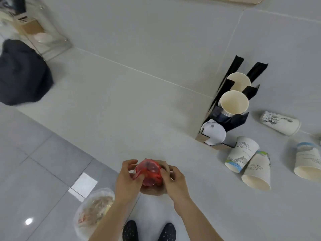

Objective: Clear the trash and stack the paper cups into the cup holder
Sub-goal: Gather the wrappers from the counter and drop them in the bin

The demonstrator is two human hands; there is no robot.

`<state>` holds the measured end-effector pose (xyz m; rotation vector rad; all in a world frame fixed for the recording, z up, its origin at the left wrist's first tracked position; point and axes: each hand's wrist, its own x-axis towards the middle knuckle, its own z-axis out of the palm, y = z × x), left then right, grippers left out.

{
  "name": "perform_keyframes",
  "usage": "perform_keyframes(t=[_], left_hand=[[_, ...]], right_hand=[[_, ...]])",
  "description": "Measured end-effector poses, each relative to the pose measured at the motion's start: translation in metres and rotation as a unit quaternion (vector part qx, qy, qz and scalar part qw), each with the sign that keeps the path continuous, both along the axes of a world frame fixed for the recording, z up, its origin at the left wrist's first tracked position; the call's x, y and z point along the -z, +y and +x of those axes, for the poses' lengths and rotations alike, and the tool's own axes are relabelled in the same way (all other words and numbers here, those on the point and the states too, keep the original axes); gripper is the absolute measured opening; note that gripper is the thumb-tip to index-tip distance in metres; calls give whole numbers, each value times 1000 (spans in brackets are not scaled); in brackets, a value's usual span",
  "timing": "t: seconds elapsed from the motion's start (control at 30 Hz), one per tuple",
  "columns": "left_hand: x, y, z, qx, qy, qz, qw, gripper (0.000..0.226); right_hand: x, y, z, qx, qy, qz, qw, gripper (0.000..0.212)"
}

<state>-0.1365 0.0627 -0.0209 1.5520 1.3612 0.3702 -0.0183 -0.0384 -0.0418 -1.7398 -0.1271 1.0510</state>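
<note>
Crumpled red plastic wrapper [149, 173]: partly hidden by both hands.
Dark cloth bundle [22, 73]: far left, blurred, cut by edge.
Printed paper cup [308, 162]: right edge cuts it.
Clear trash bag [93, 211]: contents unclear.

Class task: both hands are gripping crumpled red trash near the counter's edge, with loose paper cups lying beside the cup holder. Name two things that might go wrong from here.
1. The red trash, held between the left hand and right hand, may miss the lined bin below.
2. The tipped paper cups could roll along the counter.
</note>
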Motion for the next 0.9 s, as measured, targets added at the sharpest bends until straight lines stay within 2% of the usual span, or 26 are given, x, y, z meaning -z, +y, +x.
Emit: perform_keyframes(t=[0.33, 0.4, 0.57, 0.77, 0.9], left_hand=[[30, 21, -129, -147, 40, 10, 988, 33], [38, 22, -154, -177, 48, 1, 983, 34], [64, 21, -211, -218, 45, -35, 974, 30], [108, 21, -269, -239, 47, -101, 965, 42], [134, 35, -292, -251, 51, -123, 959, 35]], right_hand=[[1, 54, -114, -156, -9, -26, 987, 61], [10, 63, -137, -186, -27, -49, 981, 58], [43, 80, -193, -221, -51, -93, 970, 37], [92, 97, -251, -263, -71, -171, 947, 32], [118, 114, -277, -284, -76, -198, 935, 33]])
